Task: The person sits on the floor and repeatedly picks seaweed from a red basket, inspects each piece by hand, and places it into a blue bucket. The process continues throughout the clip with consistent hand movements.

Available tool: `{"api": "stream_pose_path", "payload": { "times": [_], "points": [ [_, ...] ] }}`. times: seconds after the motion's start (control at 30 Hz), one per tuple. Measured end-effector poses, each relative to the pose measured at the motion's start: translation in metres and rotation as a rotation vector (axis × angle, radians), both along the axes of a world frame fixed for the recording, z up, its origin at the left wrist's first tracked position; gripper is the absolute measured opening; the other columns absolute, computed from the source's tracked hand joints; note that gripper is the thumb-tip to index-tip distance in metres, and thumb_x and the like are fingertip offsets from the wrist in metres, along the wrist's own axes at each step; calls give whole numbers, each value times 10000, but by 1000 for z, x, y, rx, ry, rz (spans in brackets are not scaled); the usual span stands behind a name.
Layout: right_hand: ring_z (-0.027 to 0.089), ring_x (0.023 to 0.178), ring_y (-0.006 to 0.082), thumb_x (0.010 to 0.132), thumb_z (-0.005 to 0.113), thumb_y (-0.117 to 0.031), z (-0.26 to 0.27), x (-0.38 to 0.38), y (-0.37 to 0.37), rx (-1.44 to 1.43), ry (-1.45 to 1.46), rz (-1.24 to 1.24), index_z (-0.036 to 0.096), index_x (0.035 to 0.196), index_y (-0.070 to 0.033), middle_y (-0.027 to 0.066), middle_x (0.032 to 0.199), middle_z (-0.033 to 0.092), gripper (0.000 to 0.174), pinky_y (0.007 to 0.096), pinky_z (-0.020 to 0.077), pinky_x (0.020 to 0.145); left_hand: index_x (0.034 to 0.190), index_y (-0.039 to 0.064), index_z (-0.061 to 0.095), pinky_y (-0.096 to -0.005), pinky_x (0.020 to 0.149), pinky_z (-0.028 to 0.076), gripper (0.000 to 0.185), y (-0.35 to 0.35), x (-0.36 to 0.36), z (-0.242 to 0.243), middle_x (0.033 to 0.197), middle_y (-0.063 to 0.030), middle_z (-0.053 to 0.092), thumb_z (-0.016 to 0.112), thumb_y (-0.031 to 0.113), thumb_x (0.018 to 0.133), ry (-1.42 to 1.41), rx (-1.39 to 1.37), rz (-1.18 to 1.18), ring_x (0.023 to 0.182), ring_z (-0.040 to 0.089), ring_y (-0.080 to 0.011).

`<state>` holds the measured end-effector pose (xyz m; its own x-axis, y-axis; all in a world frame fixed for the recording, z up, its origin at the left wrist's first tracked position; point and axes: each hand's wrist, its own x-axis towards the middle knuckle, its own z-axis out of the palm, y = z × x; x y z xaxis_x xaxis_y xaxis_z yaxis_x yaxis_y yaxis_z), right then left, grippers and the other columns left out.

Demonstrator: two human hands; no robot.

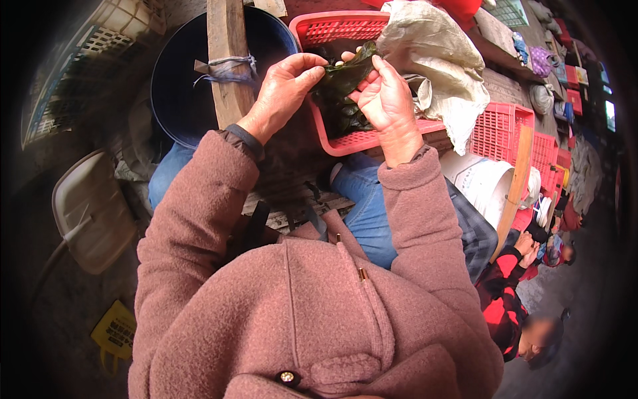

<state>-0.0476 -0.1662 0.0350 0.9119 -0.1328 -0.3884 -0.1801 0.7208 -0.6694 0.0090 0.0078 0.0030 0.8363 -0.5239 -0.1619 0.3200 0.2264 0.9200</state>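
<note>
A dark green, wet-looking strip, seemingly seaweed point(349, 75), stretches between my two hands above a red plastic basket point(344, 144). My left hand point(291, 85) pinches its left end between thumb and fingers. On the other side my right hand point(381, 92) grips the right end, its palm turned up and thumb on top. More dark green leaves point(349, 117) lie in the basket under the hands. Small pale round bits show by the right fingertips; what they are I cannot tell. A whitish woven sack point(428, 45) drapes over the basket's right side.
A large blue tub point(174, 75) stands left of the basket, a wooden beam point(227, 35) across it with cloth tied round. Red crates point(498, 132) and a white bucket point(478, 182) are at right, near a seated person point(503, 299). A pale chair point(94, 214) stands at left.
</note>
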Motion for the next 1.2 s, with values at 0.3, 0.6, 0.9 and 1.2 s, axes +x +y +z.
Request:
{"api": "stream_pose_path", "payload": {
  "times": [0.3,0.6,0.9,1.2],
  "points": [
    [625,924,157,948,525,-151,-7,2,8,-171,-37,160,561,1149,-17,75,1011,646,244,301,517,813,1053,47,584,-309,745,562,142,6,7,8,936,-45,642,556,117,933,439,-230,-38,790,640,-128],
    [552,879,48,817,647,19,-6,-2,17,-815,-19,477,590,1156,-12,-15,1015,616,345,201,474,793,1000,27,611,-235,713,520,119,7,12,-6,896,-36,638,565,110,928,235,-82,-14,786,625,-112],
    [580,720,133,756,656,-11,-24,-2,16,-1287,-38,455,624,952,8,96,784,639,200,274,480,710,1004,5,613,-214,678,477,117,12,15,17,852,-47,623,556,74,928,207,-326,27,690,552,-93],
    [573,775,72,789,639,20,-27,-2,-9,-914,206,355,678,969,21,13,848,665,184,224,461,731,1038,1,601,-265,743,536,138,5,31,21,899,-72,640,564,72,926,89,-492,241,766,636,-145]
  ]
}}
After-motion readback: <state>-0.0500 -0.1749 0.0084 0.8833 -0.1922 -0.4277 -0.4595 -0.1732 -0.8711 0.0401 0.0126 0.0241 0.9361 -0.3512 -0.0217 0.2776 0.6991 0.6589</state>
